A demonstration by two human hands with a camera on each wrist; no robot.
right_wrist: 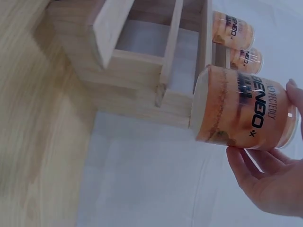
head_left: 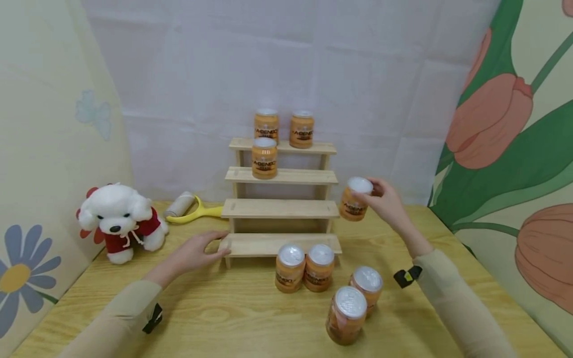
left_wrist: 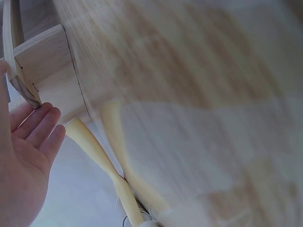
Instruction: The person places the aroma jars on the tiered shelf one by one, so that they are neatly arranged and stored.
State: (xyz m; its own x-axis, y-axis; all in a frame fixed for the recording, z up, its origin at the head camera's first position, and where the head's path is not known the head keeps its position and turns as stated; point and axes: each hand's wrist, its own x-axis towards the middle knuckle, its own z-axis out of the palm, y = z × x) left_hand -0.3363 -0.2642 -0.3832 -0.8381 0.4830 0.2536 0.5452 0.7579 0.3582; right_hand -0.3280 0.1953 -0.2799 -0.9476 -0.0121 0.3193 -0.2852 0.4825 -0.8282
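Observation:
My right hand holds an orange can by its upper part, in the air just right of the stepped wooden display rack. In the right wrist view the can shows dark lettering, with fingers and thumb on opposite sides near its lid. At the rack's lowest step my left hand grips the left end, thumb in front; the left wrist view shows its fingertips against the wood. Two cans stand on the top step, and one can stands on the step below.
Several more orange cans stand upright on the wooden table before the rack's right half. Left of the rack lie a yellow-handled peeler-shaped tool and a grey roll. A white plush dog sits at far left.

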